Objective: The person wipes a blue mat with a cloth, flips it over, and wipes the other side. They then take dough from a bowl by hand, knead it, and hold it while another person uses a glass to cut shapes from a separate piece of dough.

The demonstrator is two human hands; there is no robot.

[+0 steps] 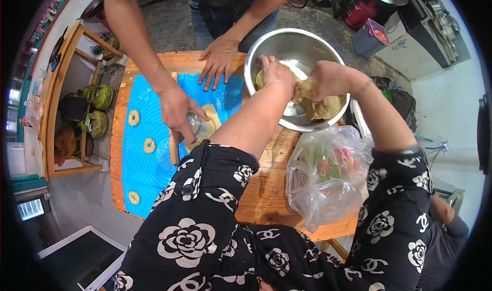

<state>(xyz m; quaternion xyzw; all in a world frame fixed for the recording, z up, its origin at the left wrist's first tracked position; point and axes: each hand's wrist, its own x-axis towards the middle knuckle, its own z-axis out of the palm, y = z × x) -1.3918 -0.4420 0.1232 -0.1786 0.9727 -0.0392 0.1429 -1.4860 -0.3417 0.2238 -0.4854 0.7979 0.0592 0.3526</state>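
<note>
A large steel bowl stands at the table's far right corner with yellowish dough inside. My left hand reaches into it, fingers curled over dough at the bowl's left side; a ring shows on one finger. On the right, my right hand is closed around a piece of dough that stretches toward the left hand. Its fingertips are partly hidden. Below the bowl lies a clear plastic bag with green and red things in it, its contents hard to make out.
Across the table, another person's hand holds a round cutter over a flat dough sheet; their other hand rests flat. A blue mat carries several dough rings and a rolling pin.
</note>
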